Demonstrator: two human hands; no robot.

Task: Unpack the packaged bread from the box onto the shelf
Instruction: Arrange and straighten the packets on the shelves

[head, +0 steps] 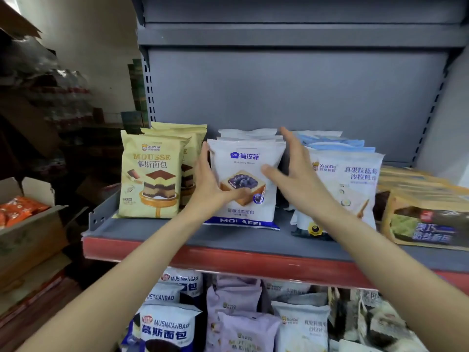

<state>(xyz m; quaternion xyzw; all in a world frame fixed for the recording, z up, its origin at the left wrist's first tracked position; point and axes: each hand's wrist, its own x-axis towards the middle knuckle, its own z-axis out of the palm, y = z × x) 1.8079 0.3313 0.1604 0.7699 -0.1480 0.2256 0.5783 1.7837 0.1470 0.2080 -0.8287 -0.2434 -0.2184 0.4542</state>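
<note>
The step in hand looks like setting a bag of bread in its row on the shelf (177,232). The white blueberry bread bag (245,179) stands upright at the front of a short row of the same white bags, in the middle of the grey shelf. The left hand (213,184) rests on the bag's left edge with its fingers straight up along the side and its thumb lying across the picture of the toast, so it is steadying the bag more than squeezing it. The right hand (294,168) is open with fingers spread; it sits at the bag's right edge, and I cannot tell if it is touching the bag or is just off it. To the left stand the yellow mousse bread bags (152,174), just beside the white row. To the right stand the blue and white toast bags (347,184), and past them lie flat brown packs (426,222). A cardboard box (30,224) with orange packs inside sits off to the left, below the shelf level. I think the next move is to let go gently so the bag stays standing, then reach down to the box for another bag. The bag is soft and puffy, so it could tip forward if it is let go too fast.
</note>
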